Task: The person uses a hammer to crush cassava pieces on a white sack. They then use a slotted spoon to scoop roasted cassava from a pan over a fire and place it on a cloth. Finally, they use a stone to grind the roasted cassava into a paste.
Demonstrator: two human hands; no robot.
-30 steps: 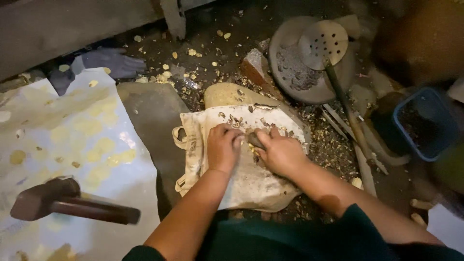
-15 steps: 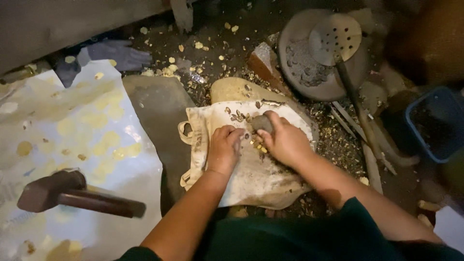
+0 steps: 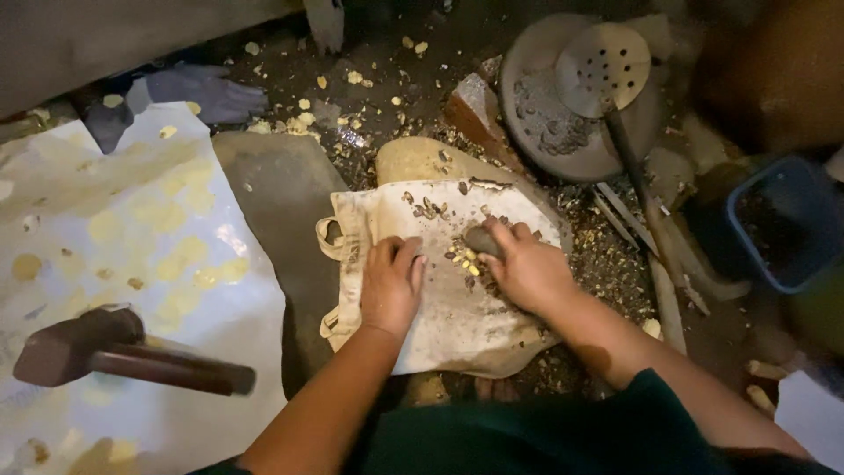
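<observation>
Compared with one second ago, the right hand [image 3: 527,268] has lifted from a flat, pressing pose and is now clenched around a small dark stone [image 3: 483,239], which it was already gripping half a second ago. The left hand [image 3: 391,286] has stayed almost in the same place, lying flat with open fingers on the cloth bag [image 3: 448,308], grasping nothing. The hammer [image 3: 123,352] in the lower left of the frame has not moved on the white sheet [image 3: 176,255].

The stone is rounded, dull grey, and mostly covered by the fingers; only its upper left end shows. It is near the centre of the frame, just above a small heap of yellowish kernels and dark shell bits [image 3: 464,262] on the bag. The bag is off-white, stained, with a loop handle at its left edge, and it rests on a flat stone slab [image 3: 422,163]. In the upper right of the frame a perforated ladle [image 3: 602,70] lies on a round dark pan [image 3: 545,123], and a blue container [image 3: 787,224] stands at the right edge.
</observation>
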